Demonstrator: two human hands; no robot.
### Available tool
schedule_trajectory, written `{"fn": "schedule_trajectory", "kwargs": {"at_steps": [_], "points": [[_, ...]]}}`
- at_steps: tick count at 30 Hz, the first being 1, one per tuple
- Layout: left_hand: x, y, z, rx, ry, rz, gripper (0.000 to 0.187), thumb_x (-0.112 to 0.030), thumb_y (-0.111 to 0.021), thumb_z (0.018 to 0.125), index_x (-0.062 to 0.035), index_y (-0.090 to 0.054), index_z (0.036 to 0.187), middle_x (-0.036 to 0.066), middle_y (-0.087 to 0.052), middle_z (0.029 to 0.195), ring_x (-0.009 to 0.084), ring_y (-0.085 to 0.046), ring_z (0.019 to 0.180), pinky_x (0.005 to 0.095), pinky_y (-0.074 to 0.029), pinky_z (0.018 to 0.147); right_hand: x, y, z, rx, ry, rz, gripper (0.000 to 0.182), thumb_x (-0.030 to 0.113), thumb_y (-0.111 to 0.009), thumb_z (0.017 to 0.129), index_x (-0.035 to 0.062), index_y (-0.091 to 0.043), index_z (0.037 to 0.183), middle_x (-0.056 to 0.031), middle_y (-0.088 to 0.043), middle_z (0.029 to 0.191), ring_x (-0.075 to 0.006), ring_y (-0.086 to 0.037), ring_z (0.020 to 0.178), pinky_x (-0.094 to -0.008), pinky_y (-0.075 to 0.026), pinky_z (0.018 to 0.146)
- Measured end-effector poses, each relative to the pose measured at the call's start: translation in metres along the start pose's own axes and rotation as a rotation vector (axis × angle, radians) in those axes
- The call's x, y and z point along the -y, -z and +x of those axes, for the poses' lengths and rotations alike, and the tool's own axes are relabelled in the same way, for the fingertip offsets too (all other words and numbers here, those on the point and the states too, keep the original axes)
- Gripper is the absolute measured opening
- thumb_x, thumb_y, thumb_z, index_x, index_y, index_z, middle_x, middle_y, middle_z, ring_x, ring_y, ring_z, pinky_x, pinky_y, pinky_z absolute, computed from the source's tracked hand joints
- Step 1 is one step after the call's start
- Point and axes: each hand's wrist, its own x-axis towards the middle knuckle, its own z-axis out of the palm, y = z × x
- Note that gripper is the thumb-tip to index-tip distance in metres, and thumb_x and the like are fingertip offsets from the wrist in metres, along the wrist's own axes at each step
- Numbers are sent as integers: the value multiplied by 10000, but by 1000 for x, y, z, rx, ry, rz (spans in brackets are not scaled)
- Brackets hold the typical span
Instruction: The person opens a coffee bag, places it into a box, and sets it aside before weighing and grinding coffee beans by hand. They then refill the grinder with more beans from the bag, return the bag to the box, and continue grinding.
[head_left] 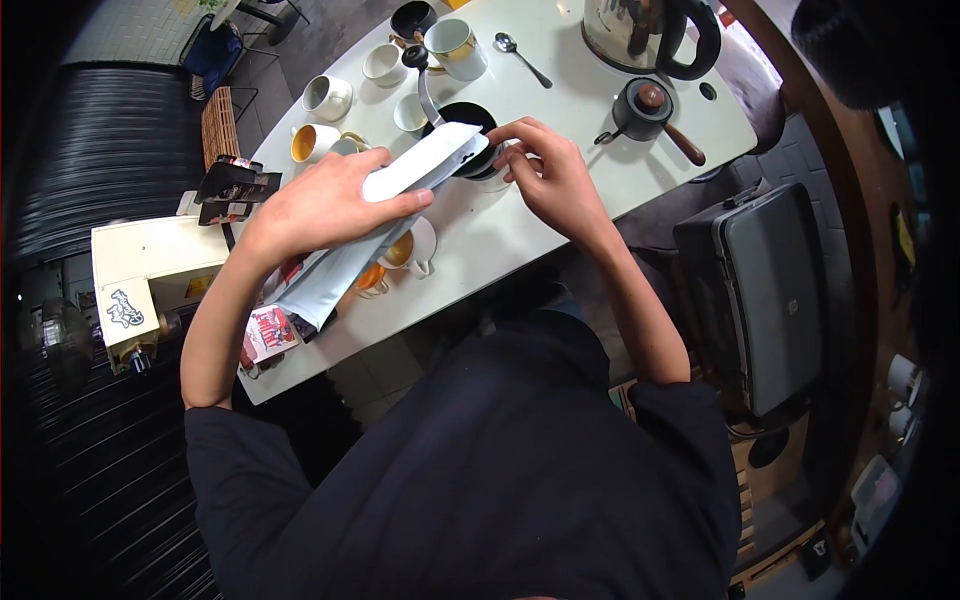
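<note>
My left hand (335,205) is closed around a pale, flat pouch (415,165), thumb on the near side. The pouch slants up and to the right, its far end over a dark round opening. That opening belongs to a black-topped hand grinder (465,112), whose crank with a dark knob (415,57) sticks up beside it. At the pouch's far corner is my right hand (548,175), index finger reaching to the edge and the other fingers curled. What those fingers pinch, if anything, is too small to tell. Part of the grinder is hidden by the pouch.
Several cups, including a patterned mug (456,50), stand along the far side of the white table (560,120). A spoon (523,60), a glass kettle (640,35) and a small lidded pot (643,108) lie to the right. A cream machine (155,270) stands at left.
</note>
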Motion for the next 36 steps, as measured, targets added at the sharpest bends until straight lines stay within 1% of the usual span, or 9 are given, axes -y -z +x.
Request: {"fn": "schedule_trajectory", "kwargs": {"at_steps": [8,10,12,16,18,21,25,27,36], "points": [[-9,6,-2,-22,-24,33,799,-746,-569,820,12,-670,1051,218,-705,911,334,-724,797,421,-569,755,0,0,-1,-4,-7,-3,240,-32,-492,883,-22,-671,1042,-154,-666,1011,-251,-664,823,-357,-532,756],[-17,16,-1,92,70,58,734,-683,-559,872,9,-660,1098,201,-694,964,299,-690,875,395,-529,815,0,-2,-1,3,0,-6,241,-30,-488,886,-28,-667,1046,-156,-663,1013,-251,-663,821,-358,-535,760],[-16,15,-1,91,36,78,745,-689,-558,866,12,-663,1093,199,-699,947,296,-697,844,391,-538,788,-1,-2,-1,36,-7,-41,215,-53,-458,926,-74,-614,1072,-99,-614,1023,-157,-672,877,-287,-559,764],[-14,11,2,50,10,88,748,-692,-547,870,12,-665,1093,200,-700,949,300,-698,851,397,-538,793,2,-2,-4,36,-20,-19,224,-59,-454,921,-78,-610,1081,-103,-615,1022,-159,-677,881,-285,-561,758],[-15,11,0,43,13,89,745,-690,-547,871,11,-665,1093,201,-699,950,302,-697,856,399,-537,798,2,-2,-4,5,-29,12,238,-26,-475,896,-63,-644,1060,-158,-664,1049,-249,-698,863,-360,-555,798],[-18,13,-2,51,35,74,747,-692,-543,874,10,-666,1097,206,-694,961,303,-690,872,404,-531,819,0,-1,-3,29,-8,-32,220,-60,-453,918,-78,-610,1070,-104,-621,1023,-162,-683,888,-286,-562,751],[-19,12,-3,60,35,87,758,-694,-543,872,16,-663,1105,207,-693,955,302,-691,875,401,-533,817,2,-2,-2,35,-3,-30,218,-59,-454,919,-78,-610,1070,-105,-621,1023,-161,-683,883,-286,-562,751],[-19,12,-2,68,39,84,762,-696,-543,872,18,-662,1108,207,-692,954,302,-691,875,401,-534,816,2,-3,-4,-1,-19,7,237,-26,-482,894,-57,-649,1060,-159,-666,1037,-251,-692,851,-357,-551,801],[-14,11,-3,54,46,64,774,-717,-518,874,12,-659,1094,208,-688,954,305,-689,856,415,-531,802,2,-3,-3,-8,-10,10,248,-39,-503,880,-29,-660,1072,-141,-675,1034,-237,-674,850,-343,-545,782]]}}
